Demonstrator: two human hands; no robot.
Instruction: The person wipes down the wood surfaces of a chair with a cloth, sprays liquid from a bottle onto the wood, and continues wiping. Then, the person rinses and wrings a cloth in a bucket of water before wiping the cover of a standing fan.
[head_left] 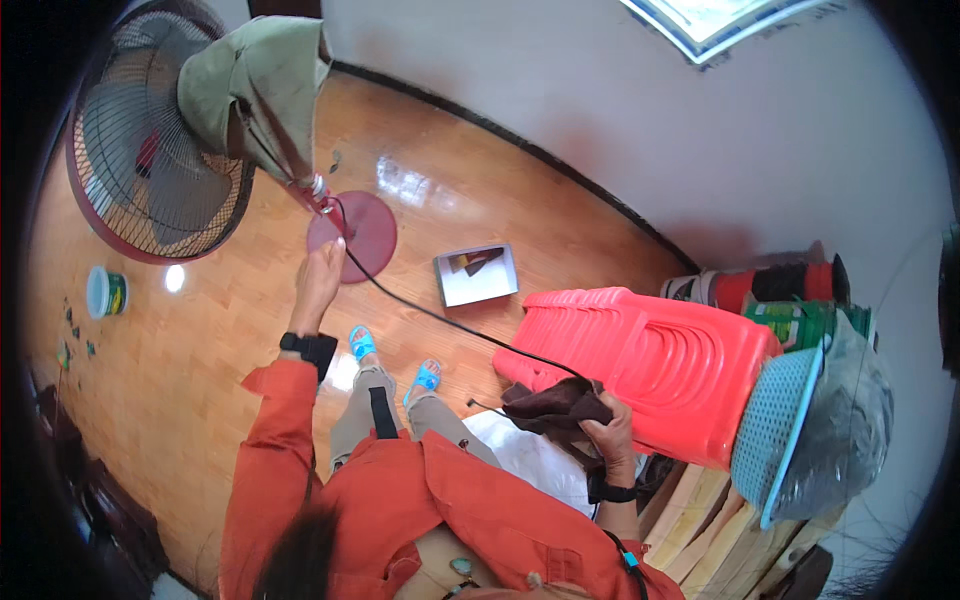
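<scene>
A standing fan has a round wire-caged head (150,140), a red base (375,225) and a greenish-grey cloth (265,85) draped over its motor and upper pole. From its pole a black power cord (440,318) stretches across to my right. My left hand (320,280) is closed at the cord beside the fan's base, its fingertips pinched together there. At the right, my right hand (612,432) grips a bunched dark brown cloth (555,405). Into this cloth runs the cord; how it lies inside is hidden. A short loose cord end sticks out near the cloth.
Stacked red plastic stools (640,360) lie on their side at my right, beside a light-blue basket (775,430) and a grey plastic bag (840,430). An open white box (478,275) holds dark pieces. A small tub (107,292) stands on the wooden floor at the left.
</scene>
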